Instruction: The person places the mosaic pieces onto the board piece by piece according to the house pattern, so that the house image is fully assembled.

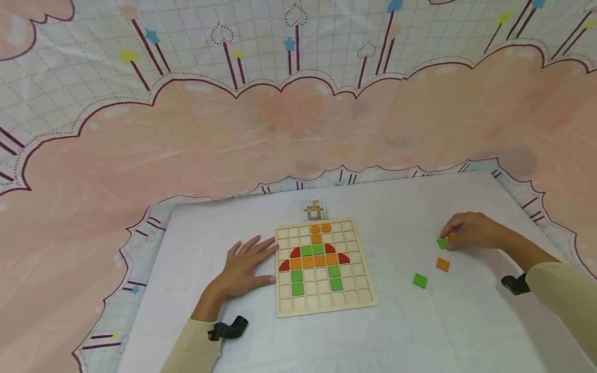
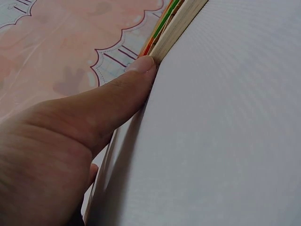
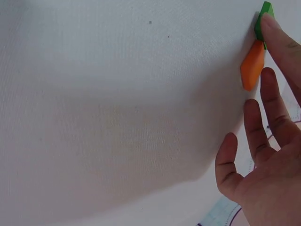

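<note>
A wooden grid board (image 1: pixel 289 305) lies on the white table with green, orange and red tiles set in several cells. My left hand (image 1: pixel 247 267) rests flat at its left edge, fingers spread; in the left wrist view the thumb (image 2: pixel 117 94) touches the board's side (image 2: pixel 176 35). Off to the right, my right hand (image 1: pixel 475 230) reaches down to a green square tile (image 1: pixel 442 243) and pinches it between thumb and forefinger, the latter partly hidden. Beside that tile an orange tile (image 3: pixel 252 67) sits under the hand, with the other fingers loosely bent near it.
A small pattern card (image 1: pixel 315 210) lies just beyond the board's far edge. Between board and right hand are a loose green tile (image 1: pixel 420 281) and an orange tile (image 1: pixel 442 264). Patterned cloth (image 1: pixel 326 129) hangs behind the table.
</note>
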Demonstrator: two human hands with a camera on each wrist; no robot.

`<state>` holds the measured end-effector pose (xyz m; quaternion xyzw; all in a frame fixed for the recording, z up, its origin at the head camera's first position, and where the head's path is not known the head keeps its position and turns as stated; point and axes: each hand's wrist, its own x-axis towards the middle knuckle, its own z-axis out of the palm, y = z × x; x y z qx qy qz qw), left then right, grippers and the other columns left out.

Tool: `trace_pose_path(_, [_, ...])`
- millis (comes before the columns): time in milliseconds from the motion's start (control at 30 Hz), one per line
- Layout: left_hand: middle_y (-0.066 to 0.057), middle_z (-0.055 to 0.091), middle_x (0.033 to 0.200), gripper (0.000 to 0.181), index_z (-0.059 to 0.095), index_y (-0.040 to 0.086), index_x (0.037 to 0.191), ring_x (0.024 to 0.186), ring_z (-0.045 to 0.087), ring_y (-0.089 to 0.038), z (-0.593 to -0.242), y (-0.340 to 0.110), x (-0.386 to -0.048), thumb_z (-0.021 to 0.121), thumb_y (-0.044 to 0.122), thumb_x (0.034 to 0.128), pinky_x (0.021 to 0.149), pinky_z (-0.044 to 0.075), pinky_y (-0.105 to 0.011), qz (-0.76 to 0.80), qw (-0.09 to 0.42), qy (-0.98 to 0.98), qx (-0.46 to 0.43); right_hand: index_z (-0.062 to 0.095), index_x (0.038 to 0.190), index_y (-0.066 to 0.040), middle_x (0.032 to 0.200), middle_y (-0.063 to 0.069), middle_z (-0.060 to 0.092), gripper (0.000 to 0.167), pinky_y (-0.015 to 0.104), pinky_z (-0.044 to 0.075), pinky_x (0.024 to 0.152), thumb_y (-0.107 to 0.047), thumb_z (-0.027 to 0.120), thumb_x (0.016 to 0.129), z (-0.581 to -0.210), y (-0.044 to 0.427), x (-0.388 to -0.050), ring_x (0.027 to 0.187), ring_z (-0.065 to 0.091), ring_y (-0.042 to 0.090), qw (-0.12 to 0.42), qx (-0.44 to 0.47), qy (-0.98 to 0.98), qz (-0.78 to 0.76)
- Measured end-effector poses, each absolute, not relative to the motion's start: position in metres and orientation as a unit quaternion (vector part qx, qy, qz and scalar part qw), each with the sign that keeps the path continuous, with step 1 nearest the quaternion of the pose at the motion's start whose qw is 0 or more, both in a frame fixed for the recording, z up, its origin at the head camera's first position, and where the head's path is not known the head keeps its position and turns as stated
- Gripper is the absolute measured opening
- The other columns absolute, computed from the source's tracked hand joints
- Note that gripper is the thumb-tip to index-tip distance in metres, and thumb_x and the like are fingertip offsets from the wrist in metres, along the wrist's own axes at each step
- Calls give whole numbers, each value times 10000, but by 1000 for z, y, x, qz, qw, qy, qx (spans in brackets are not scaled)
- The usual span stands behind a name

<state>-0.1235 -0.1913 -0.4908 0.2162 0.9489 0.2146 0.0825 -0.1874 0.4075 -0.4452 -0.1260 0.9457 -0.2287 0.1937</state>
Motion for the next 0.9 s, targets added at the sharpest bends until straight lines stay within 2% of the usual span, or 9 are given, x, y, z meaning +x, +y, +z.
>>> trace_pose_path(167, [47, 315, 1682, 843, 412, 298, 1574, 1594, 139, -316, -491, -191, -123, 764, 532, 845, 1224, 1, -659, 217, 80, 949, 216, 786, 966, -211, 1074, -21, 705, 189, 420, 532, 913, -304, 859, 818, -446, 406, -188, 1070, 607, 261, 186, -130, 947, -227])
trace_pose_path(400, [33, 344, 1670, 823, 438, 275, 1563, 1583, 178, -338, -493, -192, -124, 753, 538, 849, 1208, 38, -683, 220, 64, 946, 228, 747, 894, -193, 1023, -27, 703, 145, 522, 505, 942, -275, 848, 833, -442, 401, -187, 1069, 593, 286, 178, -133, 947, -231])
trace_pose_path(633, [28, 342, 1671, 822, 441, 267, 1563, 1583, 179, -343, -494, -192, -124, 742, 552, 853, 1205, 45, -686, 217, 63, 946, 231, 746, 933, -181, 1003, -22, 687, 96, 316, 508, 802, -260, 784, 895, -431, 387, -188, 971, 561, 208, 200, -126, 939, -248])
trace_pose_path(900, [16, 344, 1670, 820, 445, 258, 1561, 1582, 179, -351, -491, -191, -124, 746, 542, 853, 1204, 44, -690, 220, 64, 946, 230, 759, 904, -173, 949, -24, 694, 157, 317, 486, 820, -296, 838, 846, -427, 346, -190, 957, 567, 202, 199, -134, 926, -291])
